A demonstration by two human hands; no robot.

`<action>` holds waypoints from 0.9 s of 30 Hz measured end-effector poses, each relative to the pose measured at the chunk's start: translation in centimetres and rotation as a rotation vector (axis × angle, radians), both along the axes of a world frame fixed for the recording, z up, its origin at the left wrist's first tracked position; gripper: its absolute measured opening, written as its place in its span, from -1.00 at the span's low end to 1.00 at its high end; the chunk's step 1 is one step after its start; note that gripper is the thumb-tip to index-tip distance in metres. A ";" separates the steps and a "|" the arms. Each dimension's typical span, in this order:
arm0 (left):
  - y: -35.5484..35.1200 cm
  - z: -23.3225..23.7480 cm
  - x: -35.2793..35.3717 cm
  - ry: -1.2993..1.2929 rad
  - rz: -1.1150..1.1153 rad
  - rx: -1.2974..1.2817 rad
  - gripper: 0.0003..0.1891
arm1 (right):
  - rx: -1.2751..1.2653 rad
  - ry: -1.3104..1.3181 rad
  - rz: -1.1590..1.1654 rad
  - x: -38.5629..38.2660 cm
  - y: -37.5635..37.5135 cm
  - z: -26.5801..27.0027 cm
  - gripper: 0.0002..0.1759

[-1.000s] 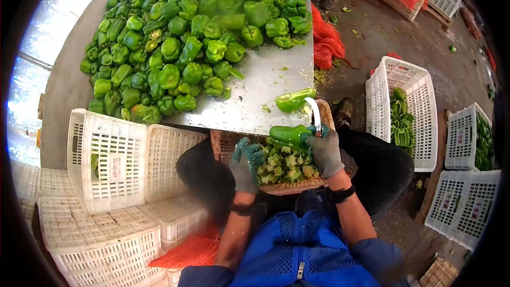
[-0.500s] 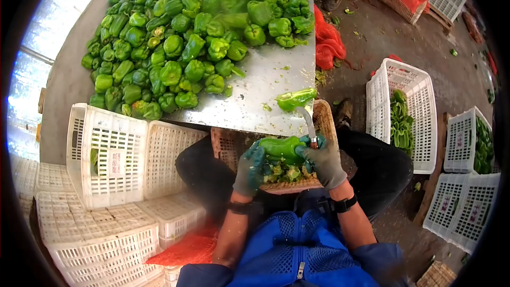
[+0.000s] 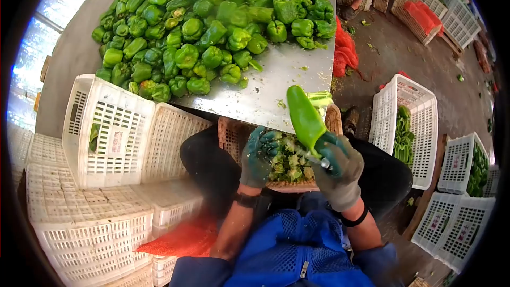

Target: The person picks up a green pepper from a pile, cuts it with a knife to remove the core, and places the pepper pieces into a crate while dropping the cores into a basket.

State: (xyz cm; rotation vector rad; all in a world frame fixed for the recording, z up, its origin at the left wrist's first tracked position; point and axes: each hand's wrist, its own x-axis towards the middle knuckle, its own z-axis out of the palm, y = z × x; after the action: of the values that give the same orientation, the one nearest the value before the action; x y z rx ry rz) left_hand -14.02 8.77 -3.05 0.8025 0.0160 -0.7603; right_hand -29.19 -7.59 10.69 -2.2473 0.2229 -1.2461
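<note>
The right hand's (image 3: 340,172) fingers grasp the pepper (image 3: 304,117), its long axis toward 11 o'clock, plus a knife (image 3: 324,163); the left hand (image 3: 256,158), farther off at the pepper's 8 o'clock, curls loosely, empty.

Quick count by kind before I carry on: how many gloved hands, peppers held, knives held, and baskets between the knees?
Gloved hands: 2 (left hand, right hand)
Held pepper: 1
Held knife: 1
Basket: 1
Total: 5
</note>
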 end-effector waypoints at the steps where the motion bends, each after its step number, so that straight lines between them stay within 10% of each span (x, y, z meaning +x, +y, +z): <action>1: 0.3 -0.6 0.1 0.069 0.076 0.065 -0.48 | -0.013 0.124 0.074 0.0 -0.2 -1.8 -0.66; 6: 1.5 -4.1 0.6 0.147 0.104 -0.024 -0.75 | -0.109 0.724 0.093 0.4 -0.8 -10.3 -0.60; 11: 1.5 -2.2 -0.1 0.238 0.260 0.158 -0.82 | -0.190 0.300 0.087 -0.6 0.3 0.0 -0.52; 16: 1.9 -3.5 -0.2 0.204 0.209 0.133 -0.67 | -0.136 0.430 0.195 -0.9 -0.7 -5.5 -0.65; 20: 4.1 -8.7 0.0 0.169 0.089 -0.082 -0.50 | 0.130 0.410 0.186 -0.7 -0.5 -9.1 -0.82; 23: 1.5 -4.0 -0.5 0.122 0.179 0.279 -0.55 | 1.347 0.373 0.154 -1.5 -0.3 -6.3 -0.83; 27: 0.8 -3.9 -1.1 -0.092 0.061 0.256 -0.52 | 1.696 0.233 0.214 -2.8 -0.7 -7.2 -0.85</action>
State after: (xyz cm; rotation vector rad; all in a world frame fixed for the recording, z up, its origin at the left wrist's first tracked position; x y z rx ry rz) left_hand -15.11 9.54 -6.99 1.0752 0.0559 -0.6705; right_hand -31.99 -8.32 3.53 -0.8298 0.7403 -0.2708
